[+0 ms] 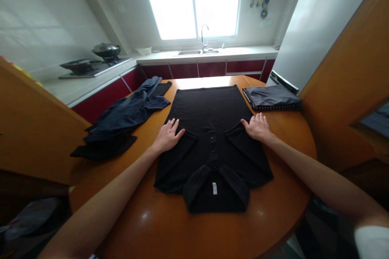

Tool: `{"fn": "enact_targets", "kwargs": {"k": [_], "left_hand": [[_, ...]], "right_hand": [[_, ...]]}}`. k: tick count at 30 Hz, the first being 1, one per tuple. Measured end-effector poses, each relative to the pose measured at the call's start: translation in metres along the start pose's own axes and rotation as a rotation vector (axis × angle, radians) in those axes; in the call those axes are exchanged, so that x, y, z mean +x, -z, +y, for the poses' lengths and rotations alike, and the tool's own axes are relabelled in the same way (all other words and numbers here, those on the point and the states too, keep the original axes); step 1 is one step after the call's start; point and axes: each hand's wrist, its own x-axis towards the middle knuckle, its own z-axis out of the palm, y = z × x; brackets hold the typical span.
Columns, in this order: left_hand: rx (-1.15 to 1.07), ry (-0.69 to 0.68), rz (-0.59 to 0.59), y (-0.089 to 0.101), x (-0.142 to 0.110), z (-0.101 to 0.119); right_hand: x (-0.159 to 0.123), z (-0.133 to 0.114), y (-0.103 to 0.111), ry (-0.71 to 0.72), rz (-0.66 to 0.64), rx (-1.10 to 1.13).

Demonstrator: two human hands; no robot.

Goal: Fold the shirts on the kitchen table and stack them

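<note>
A black polo shirt point(209, 117) lies spread flat, front side up, its collar point(194, 190) towards me and its hem at the far side. Both short sleeves are folded inward over the front. A white label point(214, 188) shows inside the neck, and a few buttons run down the placket. My left hand point(168, 134) rests palm down on the left sleeve's edge, fingers stretched out. On the opposite side, my right hand point(257, 126) lies flat at the right sleeve's edge, thumb apart from the fingers. Neither hand grips the cloth.
The shirt lies on a round wooden table point(170, 230). Dark blue and black clothes point(124, 113) are heaped at its left. A stack of folded clothes point(273, 96) sits at the back right. Beyond are a counter with a sink point(190, 52) and a stove point(97, 66).
</note>
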Motion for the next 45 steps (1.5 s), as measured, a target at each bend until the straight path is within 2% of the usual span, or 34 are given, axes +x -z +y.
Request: {"fn": "enact_targets", "kwargs": {"k": [5,9,12,15,17,21,24,29,34,38,41,45], "left_hand": [[-0.044,0.096,-0.005,-0.001,0.001,-0.003],[-0.091,0.129,0.013,-0.002,0.002,-0.006],[-0.088,0.153,0.137,0.004,0.0,-0.003],[-0.054,0.091,0.263,0.011,-0.008,0.007],[-0.046,0.012,0.237,0.014,-0.016,0.017],[-0.053,-0.06,0.027,0.01,-0.027,0.033],[-0.033,-0.073,-0.055,0.007,-0.028,0.034],[-0.006,-0.065,-0.059,0.007,-0.025,0.031],[0.009,-0.027,-0.046,0.005,-0.025,0.03],[0.006,-0.033,0.013,0.008,-0.027,0.034],[0.002,-0.096,0.069,0.011,-0.029,0.04],[-0.022,-0.132,-0.015,0.012,-0.032,0.047]], "right_hand": [[0.001,0.001,0.01,0.032,0.081,0.029],[-0.002,-0.012,0.018,0.187,0.101,0.056],[-0.004,-0.018,0.012,0.272,0.03,0.047],[-0.006,-0.017,0.001,0.276,-0.046,-0.005],[-0.007,-0.017,-0.003,0.266,-0.021,-0.018],[-0.013,-0.025,0.003,0.332,0.083,0.036],[-0.02,-0.035,0.008,0.44,0.035,0.082],[-0.026,-0.042,0.008,0.462,-0.13,-0.003],[-0.031,-0.042,0.014,0.478,-0.138,-0.017],[-0.04,-0.049,0.022,0.622,-0.106,0.027],[-0.045,-0.054,0.023,0.732,-0.174,0.064],[-0.046,-0.057,0.022,0.748,-0.247,0.105]]}}
